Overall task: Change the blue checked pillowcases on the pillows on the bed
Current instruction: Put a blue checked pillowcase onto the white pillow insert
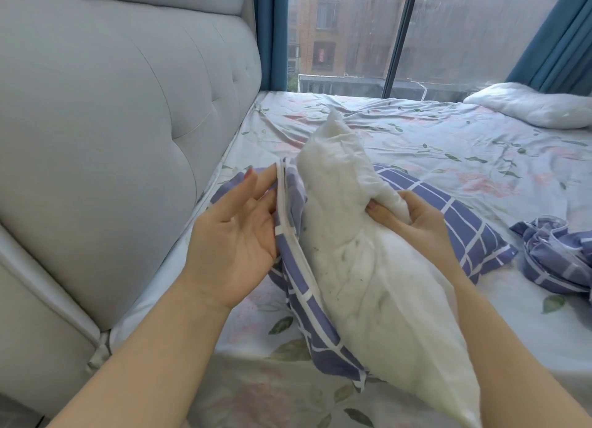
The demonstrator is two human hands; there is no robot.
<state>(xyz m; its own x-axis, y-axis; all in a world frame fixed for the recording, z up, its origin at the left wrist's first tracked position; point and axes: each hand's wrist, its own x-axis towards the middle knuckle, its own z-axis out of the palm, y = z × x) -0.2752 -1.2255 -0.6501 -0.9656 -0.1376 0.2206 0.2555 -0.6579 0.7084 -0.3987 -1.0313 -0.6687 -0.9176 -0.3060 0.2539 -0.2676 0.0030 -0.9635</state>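
Note:
A white bare pillow point(355, 245) lies lengthwise in front of me, mostly out of a blue checked pillowcase point(458, 222) that spreads under it and to both sides. My right hand point(413, 222) grips a bunched fold of the pillow near its middle. My left hand point(237, 229) holds the white-edged open rim of the pillowcase point(285, 209) on the pillow's left side, fingers along the hem. A second blue checked pillowcase point(554, 261) lies crumpled on the bed at the right. Another bare white pillow point(531, 107) rests at the far right by the window.
The bed carries a floral sheet point(448, 152), wrinkled toward the window. A grey padded headboard point(121, 133) rises on the left. A large window point(400, 33) with blue curtains point(269, 33) stands beyond the bed's far edge.

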